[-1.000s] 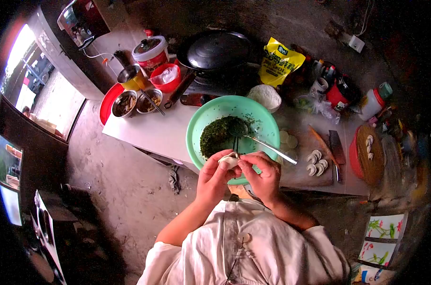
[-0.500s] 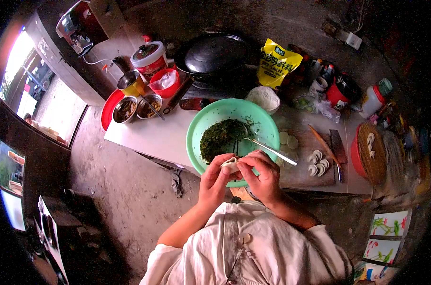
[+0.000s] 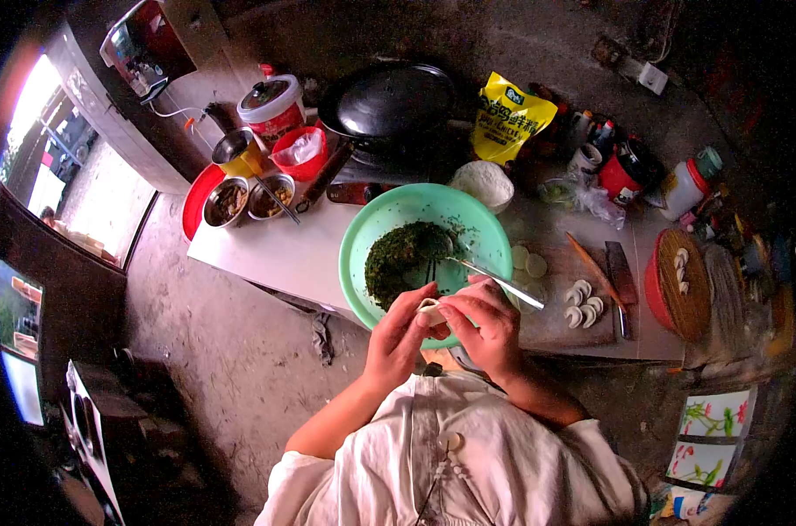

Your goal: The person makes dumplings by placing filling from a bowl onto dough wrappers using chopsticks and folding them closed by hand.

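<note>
Between the fingertips of my left hand point(image 3: 399, 336) and my right hand point(image 3: 484, 326) is a pale dumpling point(image 3: 429, 309), pinched from both sides over the near rim of a green bowl point(image 3: 352, 279). Dark green chopped filling point(image 3: 399, 261) is heaped in the bowl's left half. A metal spoon point(image 3: 494, 279) leans out over the right rim. Right of the bowl, flat round wrappers point(image 3: 535, 265) lie on a board point(image 3: 551, 329). Several folded dumplings point(image 3: 582, 307) sit there beside a wooden rolling pin point(image 3: 592, 263) and a knife point(image 3: 620, 276).
A bowl of flour point(image 3: 484, 184) stands behind the green bowl, near a yellow bag point(image 3: 509, 118) and a black wok lid point(image 3: 393, 101). At right, more dumplings rest on a round woven tray point(image 3: 689, 307) over a red basin. Metal bowls point(image 3: 227, 203) stand at left.
The view has shifted slightly, moving the table items a little to the left. Both hands stay at the dumpling, and their fingers have moved slightly around its edge.
</note>
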{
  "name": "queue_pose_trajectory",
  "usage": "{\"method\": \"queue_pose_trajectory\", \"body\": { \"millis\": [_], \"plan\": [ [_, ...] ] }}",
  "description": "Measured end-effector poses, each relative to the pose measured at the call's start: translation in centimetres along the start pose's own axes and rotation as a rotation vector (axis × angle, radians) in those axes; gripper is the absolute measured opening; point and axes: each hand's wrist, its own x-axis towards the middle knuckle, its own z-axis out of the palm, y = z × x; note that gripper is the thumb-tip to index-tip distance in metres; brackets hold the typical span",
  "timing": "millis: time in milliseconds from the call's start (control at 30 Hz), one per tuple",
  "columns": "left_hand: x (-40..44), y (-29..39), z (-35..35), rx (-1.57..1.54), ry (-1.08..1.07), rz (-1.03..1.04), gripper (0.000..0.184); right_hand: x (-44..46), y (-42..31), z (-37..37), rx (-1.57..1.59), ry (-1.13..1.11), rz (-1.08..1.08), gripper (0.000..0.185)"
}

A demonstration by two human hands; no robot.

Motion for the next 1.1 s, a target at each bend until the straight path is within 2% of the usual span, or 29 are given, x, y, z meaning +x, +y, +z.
{"method": "queue_pose_trajectory", "body": {
  "millis": [33,100,133,267,333,467,600,700,900,1033,1100],
  "plan": [
    [0.0,0.1,0.0,-0.002,0.003,-0.001,0.037,0.1,-0.2,0.0,0.001,-0.004,0.000,0.014],
    [0.1,0.3,-0.1,-0.015,-0.051,-0.001,0.036,0.3,-0.7,0.0,0.111,-0.012,0.164,0.010],
    [0.1,0.3,-0.2,0.039,-0.075,0.006,0.036,0.3,-0.4,0.1,0.109,-0.018,0.101,0.010],
    [0.1,0.5,-0.7,0.059,-0.116,-0.076,0.037,0.3,-0.3,-0.1,0.130,-0.046,0.084,0.010],
    [0.2,0.9,-0.7,0.018,-0.158,-0.134,0.040,0.5,-0.7,-0.1,0.204,-0.084,0.173,0.010],
    [0.3,1.3,-1.1,-0.020,-0.286,-0.157,0.049,0.2,0.1,-0.3,0.160,-0.129,0.150,0.011],
    [0.1,1.3,-1.6,-0.096,-0.300,-0.245,0.051,0.0,0.3,-0.5,0.164,-0.164,0.104,0.012],
    [0.3,1.5,-1.5,0.010,-0.354,-0.187,0.056,0.2,0.3,-0.5,0.134,-0.187,0.059,0.013],
    [0.3,1.5,-1.5,0.033,-0.403,-0.178,0.070,0.2,0.1,-0.6,0.082,-0.240,-0.003,0.017],
    [0.3,1.3,-1.7,0.090,-0.436,-0.186,0.073,-0.1,0.7,-0.6,0.035,-0.287,-0.053,0.019],
    [0.4,1.1,-1.6,0.189,-0.434,-0.110,0.073,0.0,0.5,-0.7,0.036,-0.295,-0.044,0.019]
  ]
}}
